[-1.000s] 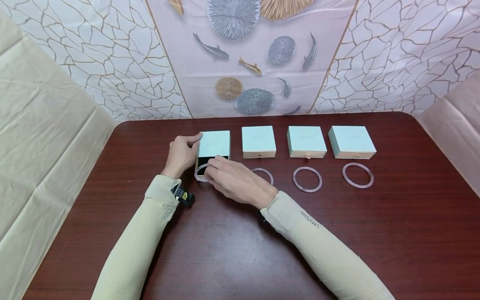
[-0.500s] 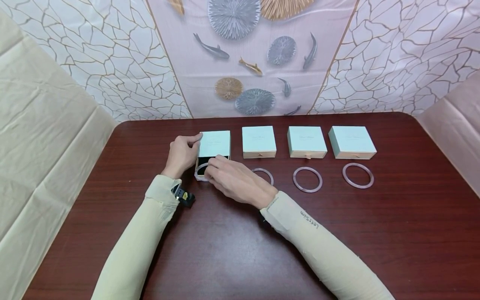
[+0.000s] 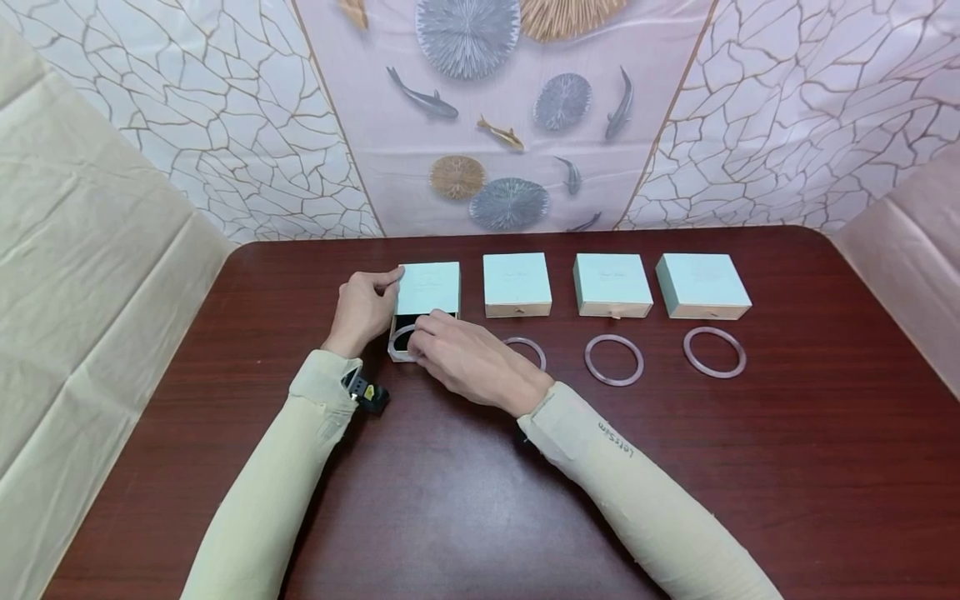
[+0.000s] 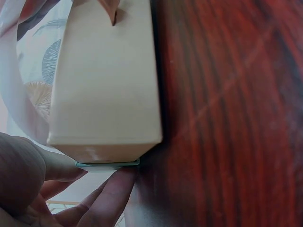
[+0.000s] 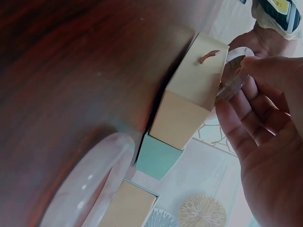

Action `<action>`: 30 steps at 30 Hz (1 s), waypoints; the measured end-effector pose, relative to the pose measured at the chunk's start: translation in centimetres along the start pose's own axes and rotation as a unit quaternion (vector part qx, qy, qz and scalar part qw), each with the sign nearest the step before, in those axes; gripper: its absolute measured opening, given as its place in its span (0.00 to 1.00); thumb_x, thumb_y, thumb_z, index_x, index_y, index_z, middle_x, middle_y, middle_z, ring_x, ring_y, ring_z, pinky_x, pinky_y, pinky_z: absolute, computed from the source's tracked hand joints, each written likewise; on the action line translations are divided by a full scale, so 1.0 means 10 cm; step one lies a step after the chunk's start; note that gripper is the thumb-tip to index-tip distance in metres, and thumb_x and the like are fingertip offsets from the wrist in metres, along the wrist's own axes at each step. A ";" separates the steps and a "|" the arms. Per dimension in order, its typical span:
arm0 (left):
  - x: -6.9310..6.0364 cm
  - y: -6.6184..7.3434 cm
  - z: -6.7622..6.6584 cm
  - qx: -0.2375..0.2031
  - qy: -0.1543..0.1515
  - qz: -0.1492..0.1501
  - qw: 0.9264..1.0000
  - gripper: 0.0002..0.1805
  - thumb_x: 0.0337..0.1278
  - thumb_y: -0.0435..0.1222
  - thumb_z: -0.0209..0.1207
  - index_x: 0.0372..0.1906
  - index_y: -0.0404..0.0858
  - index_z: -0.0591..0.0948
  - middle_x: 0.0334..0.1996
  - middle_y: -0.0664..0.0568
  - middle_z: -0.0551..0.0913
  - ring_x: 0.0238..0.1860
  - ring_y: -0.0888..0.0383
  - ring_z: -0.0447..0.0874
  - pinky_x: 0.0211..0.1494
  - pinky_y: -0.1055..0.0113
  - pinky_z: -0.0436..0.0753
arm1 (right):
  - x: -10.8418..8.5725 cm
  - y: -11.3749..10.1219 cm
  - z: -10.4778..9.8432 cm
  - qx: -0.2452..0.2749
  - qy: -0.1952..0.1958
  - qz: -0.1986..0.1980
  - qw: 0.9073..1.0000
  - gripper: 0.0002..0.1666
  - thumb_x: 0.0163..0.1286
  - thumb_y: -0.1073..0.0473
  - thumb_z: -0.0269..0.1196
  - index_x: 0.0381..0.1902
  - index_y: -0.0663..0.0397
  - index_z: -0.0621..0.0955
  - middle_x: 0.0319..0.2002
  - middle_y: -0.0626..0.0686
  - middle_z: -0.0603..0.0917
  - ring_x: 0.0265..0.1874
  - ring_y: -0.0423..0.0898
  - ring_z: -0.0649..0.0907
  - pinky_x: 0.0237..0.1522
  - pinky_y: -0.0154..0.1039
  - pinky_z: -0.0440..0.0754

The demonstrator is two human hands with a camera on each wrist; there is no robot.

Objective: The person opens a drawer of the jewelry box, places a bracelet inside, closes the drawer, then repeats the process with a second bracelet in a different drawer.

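Note:
A light mint-green drawer box [image 3: 429, 287] stands at the left end of the row, its cream drawer [image 4: 106, 80] pulled out toward me with a black lining. The left hand [image 3: 360, 312] holds the box at its left side, thumb and fingers touching the sleeve. Between thumb and fingers, the right hand [image 3: 476, 358] pinches a pale lilac bangle [image 5: 234, 87]. That bangle is tilted over the front of the open drawer; whether it touches the lining cannot be seen. A second bangle [image 3: 534, 346] lies partly hidden behind the right hand.
Three closed mint boxes, a second box [image 3: 517, 283], a third box [image 3: 613, 283] and a fourth box [image 3: 703, 283], continue the row to the right. Another bangle [image 3: 615, 359] and a far-right bangle [image 3: 715, 352] lie before them. Patterned cloth [image 3: 510, 133] hangs behind the dark wooden table [image 3: 465, 508].
The held bangle has shifted very slightly back over the drawer. Both hands otherwise keep their places, and the boxes and other bangles stay put.

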State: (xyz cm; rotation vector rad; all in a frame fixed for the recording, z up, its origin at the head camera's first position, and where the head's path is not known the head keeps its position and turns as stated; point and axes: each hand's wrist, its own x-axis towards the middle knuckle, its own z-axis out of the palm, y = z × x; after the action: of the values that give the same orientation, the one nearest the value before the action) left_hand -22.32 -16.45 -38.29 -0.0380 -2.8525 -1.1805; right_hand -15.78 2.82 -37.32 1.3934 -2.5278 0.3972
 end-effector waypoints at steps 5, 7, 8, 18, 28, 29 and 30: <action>0.00 0.00 0.01 -0.004 -0.006 0.001 1.000 0.21 0.76 0.38 0.50 0.67 0.48 0.79 0.34 0.38 0.87 0.13 0.61 0.54 0.22 0.67 0.62 | 0.00 0.00 -0.01 -0.005 -0.006 0.005 1.000 0.07 0.76 0.64 0.59 0.38 0.50 0.83 0.37 0.48 0.81 0.42 0.46 0.79 0.49 0.34 0.77; -0.01 0.01 0.00 -0.006 -0.005 0.003 1.000 0.21 0.76 0.38 0.50 0.67 0.48 0.79 0.36 0.38 0.88 0.13 0.61 0.55 0.22 0.68 0.62 | 0.01 0.00 -0.01 -0.004 -0.009 0.008 1.000 0.07 0.76 0.64 0.59 0.38 0.50 0.83 0.37 0.48 0.80 0.42 0.46 0.79 0.49 0.34 0.77; -0.01 0.01 0.00 -0.007 -0.006 0.004 1.000 0.21 0.76 0.38 0.50 0.67 0.47 0.79 0.35 0.37 0.87 0.12 0.61 0.55 0.21 0.68 0.62 | 0.01 0.00 -0.02 -0.003 -0.011 0.010 1.000 0.07 0.76 0.64 0.59 0.38 0.50 0.83 0.37 0.48 0.80 0.42 0.46 0.79 0.49 0.34 0.78; 0.00 0.00 -0.01 -0.008 -0.008 0.000 1.000 0.21 0.76 0.38 0.50 0.68 0.48 0.79 0.15 0.51 0.79 0.14 0.58 0.59 0.23 0.67 0.63 | 0.03 -0.01 0.01 -0.005 -0.016 0.025 1.000 0.07 0.77 0.61 0.59 0.39 0.49 0.84 0.39 0.48 0.82 0.45 0.45 0.80 0.49 0.34 0.80; -0.01 -0.01 0.00 -0.007 -0.004 0.005 1.000 0.21 0.76 0.38 0.50 0.67 0.47 0.79 0.15 0.48 0.78 0.12 0.59 0.57 0.20 0.68 0.63 | 0.02 0.00 0.02 -0.008 -0.011 0.021 1.000 0.07 0.75 0.64 0.60 0.37 0.50 0.83 0.37 0.47 0.80 0.43 0.45 0.79 0.47 0.34 0.78; -0.01 0.00 0.00 -0.007 -0.002 0.006 1.000 0.21 0.76 0.38 0.50 0.67 0.47 0.79 0.18 0.47 0.81 0.12 0.59 0.58 0.21 0.67 0.63 | 0.03 0.00 0.02 -0.009 -0.011 0.022 1.000 0.07 0.75 0.64 0.60 0.37 0.50 0.83 0.37 0.47 0.80 0.42 0.45 0.78 0.47 0.34 0.78; -0.01 0.00 0.00 -0.007 -0.001 0.005 1.000 0.20 0.76 0.38 0.50 0.67 0.47 0.79 0.20 0.45 0.82 0.13 0.58 0.59 0.22 0.67 0.64 | 0.03 0.00 0.02 -0.010 -0.011 0.023 1.000 0.07 0.75 0.64 0.60 0.37 0.50 0.83 0.37 0.47 0.80 0.42 0.45 0.78 0.47 0.34 0.78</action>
State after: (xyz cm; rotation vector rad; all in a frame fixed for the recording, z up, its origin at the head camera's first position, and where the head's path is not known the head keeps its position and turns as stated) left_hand -22.22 -16.47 -38.32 -0.0554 -2.8430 -1.1980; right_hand -15.92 2.53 -37.43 1.3421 -2.5783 0.3652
